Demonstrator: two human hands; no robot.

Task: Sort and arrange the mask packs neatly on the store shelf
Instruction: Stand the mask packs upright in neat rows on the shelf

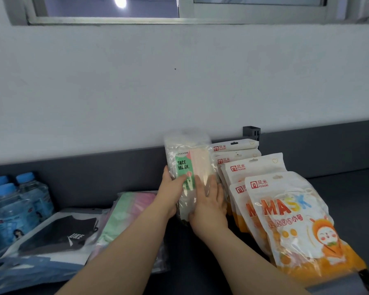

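A clear face mask pack (188,158) with a green "FACE MASK" label stands upright against the shelf's back rail. My left hand (172,188) grips its left edge and my right hand (209,204) presses flat on its front and right side. Immediately to the right, several orange and white "MASK" packs (285,213) lean in an overlapping row. On the left lie a pastel pink and green mask pack (124,211) and a pack with a black mask (60,235) on top of a stack of blue-edged packs.
Several water bottles (15,201) with blue caps stand at the far left. The dark shelf (345,199) runs along a white wall, with a black bracket (251,133) on its back rail. A window frame sits high above.
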